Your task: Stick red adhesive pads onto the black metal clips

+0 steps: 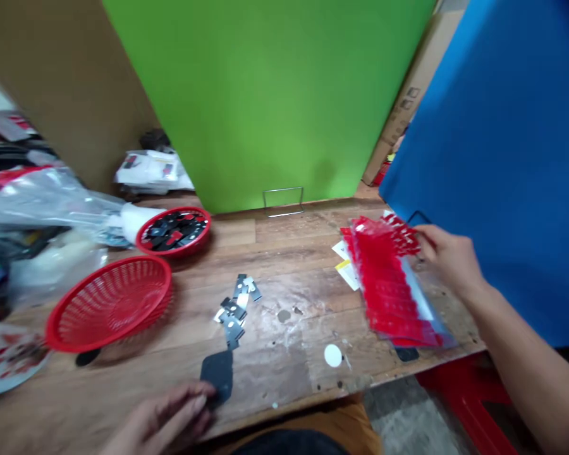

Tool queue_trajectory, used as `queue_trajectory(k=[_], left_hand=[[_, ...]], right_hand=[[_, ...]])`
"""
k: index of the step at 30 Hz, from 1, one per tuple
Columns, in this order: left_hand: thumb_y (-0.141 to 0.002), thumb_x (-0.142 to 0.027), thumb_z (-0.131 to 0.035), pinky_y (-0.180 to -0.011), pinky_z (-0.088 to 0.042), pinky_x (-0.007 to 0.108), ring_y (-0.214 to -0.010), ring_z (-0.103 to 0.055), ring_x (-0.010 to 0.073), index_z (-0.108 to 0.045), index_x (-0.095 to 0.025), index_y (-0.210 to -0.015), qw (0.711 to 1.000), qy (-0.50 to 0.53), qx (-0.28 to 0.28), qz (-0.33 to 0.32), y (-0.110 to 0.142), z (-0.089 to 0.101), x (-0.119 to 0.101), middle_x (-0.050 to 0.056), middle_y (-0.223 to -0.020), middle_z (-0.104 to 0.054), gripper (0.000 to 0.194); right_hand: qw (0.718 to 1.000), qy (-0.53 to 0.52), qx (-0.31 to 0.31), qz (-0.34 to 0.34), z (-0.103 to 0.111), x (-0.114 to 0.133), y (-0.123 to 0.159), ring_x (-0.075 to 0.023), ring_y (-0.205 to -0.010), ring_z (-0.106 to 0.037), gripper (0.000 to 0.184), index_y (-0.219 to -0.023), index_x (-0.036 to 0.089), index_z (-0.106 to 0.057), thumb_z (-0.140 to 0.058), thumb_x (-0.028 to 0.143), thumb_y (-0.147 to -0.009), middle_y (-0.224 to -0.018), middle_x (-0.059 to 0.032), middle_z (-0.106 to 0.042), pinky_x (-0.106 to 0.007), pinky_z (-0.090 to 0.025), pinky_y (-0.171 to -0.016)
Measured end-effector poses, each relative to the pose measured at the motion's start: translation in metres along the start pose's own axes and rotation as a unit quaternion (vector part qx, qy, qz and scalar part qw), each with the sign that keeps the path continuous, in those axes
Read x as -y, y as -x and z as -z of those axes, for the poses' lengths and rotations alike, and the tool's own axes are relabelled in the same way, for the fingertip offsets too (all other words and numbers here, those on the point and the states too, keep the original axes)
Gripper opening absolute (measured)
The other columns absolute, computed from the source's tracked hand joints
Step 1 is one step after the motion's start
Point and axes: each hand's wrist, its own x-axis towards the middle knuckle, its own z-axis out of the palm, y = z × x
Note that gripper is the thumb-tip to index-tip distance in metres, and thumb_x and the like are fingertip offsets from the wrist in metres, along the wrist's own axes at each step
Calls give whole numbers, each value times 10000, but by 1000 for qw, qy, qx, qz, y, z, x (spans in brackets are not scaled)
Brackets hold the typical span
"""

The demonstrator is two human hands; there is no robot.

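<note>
My right hand (439, 253) pinches a red sheet with white patterning (402, 235) at the right of the table. It is at the top of a pile of red sheets in clear plastic (386, 278). My left hand (171, 417) is low at the front edge, thumb and fingers closed together. Its fingertips meet the edge of a dark rounded square (218, 374) lying flat; what they hold, if anything, is hidden. Beyond that lies a loose cluster of small dark grey and white rectangular pieces (234, 311).
On the left stand a red basket (59, 325) and a smaller red basket (140, 235) of dark and red pieces. Plastic bags (52, 196) crowd the far left. Green (265, 95) and blue (493, 158) panels rise behind. A wire stand (284, 215) and a white disc (332, 355) are on the table.
</note>
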Motion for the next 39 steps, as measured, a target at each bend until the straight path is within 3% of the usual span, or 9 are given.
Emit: queue_trajectory(k=[3,6,10,12,15,19,24,31,39], left_hand=[[-776,-513,-463,-795,-517,351,-851,-640,225,-648,-197,-897,987,-79,-120,-75,-17,7,-1,63,-905,-682,386],[-803,-420,-487,-960,-393,427,-1123,-505,257,-615,-196,-1037,932,-229,-215,-183,-30,3,5,96,-1181,-577,348],[-824,-345,-485,-1020,-306,474,-1303,-260,267,-453,-218,-1260,881,-357,-207,-232,-41,-10,22,99,-1400,-341,455],[-828,-333,-482,-1021,-302,482,-1309,-242,266,-385,-229,-1308,872,-383,-203,-227,-47,-15,28,99,-1412,-318,501],[-829,-340,-480,-1022,-292,491,-1307,-247,271,-366,-239,-1318,868,-392,-208,-223,-56,-17,31,97,-1408,-326,513],[-832,-352,-473,-1032,-274,489,-1308,-243,271,-432,-225,-1271,870,-383,-215,-223,-66,-14,26,92,-1383,-371,459],[-837,-360,-460,-1039,-278,467,-1300,-266,260,-444,-194,-1252,880,-362,-223,-212,-79,-12,14,110,-1375,-376,447],[-835,-309,-463,-1028,-287,481,-1284,-296,274,-420,-174,-1264,880,-369,-208,-215,-99,-23,2,127,-1370,-379,453],[-824,-257,-479,-1023,-279,519,-1301,-243,304,-490,-183,-1189,873,-348,-246,-237,-95,-42,-14,125,-1365,-367,372]], right_hand=[[991,15,-131,12,15,39,-44,-142,-622,-616,249,-995,198,-649,-469,217,-824,-826,-51,-702,-222,-395,-531],[976,-32,-201,76,19,81,-59,-158,-829,-631,286,-1071,202,-616,-459,173,-833,-1018,-53,-670,-240,-446,-692],[959,-98,-112,239,-13,117,-30,-178,-1029,-578,341,-1140,207,-580,-493,137,-818,-1137,-46,-619,-299,-440,-891],[950,-124,-12,287,-38,125,-1,-183,-1070,-558,348,-1137,227,-581,-455,125,-829,-1156,-29,-605,-338,-433,-936],[930,-160,115,310,-68,131,45,-201,-1085,-550,370,-1136,222,-584,-395,105,-840,-1139,-50,-615,-377,-458,-925],[909,-185,192,320,-84,136,89,-224,-1101,-533,367,-1175,199,-551,-406,109,-850,-1149,-82,-608,-418,-470,-907],[908,-206,211,298,-87,140,110,-249,-1090,-527,263,-1085,203,-603,-505,232,-843,-1124,-94,-612,-447,-469,-896],[929,-229,180,229,-98,148,119,-285,-1259,-341,419,-1261,198,-458,-493,263,-849,-1300,-115,-471,-531,-363,-979],[934,-242,184,188,-95,154,121,-270,-1232,-388,366,-1204,198,-518,-502,258,-843,-1274,-115,-498,-500,-359,-995]])
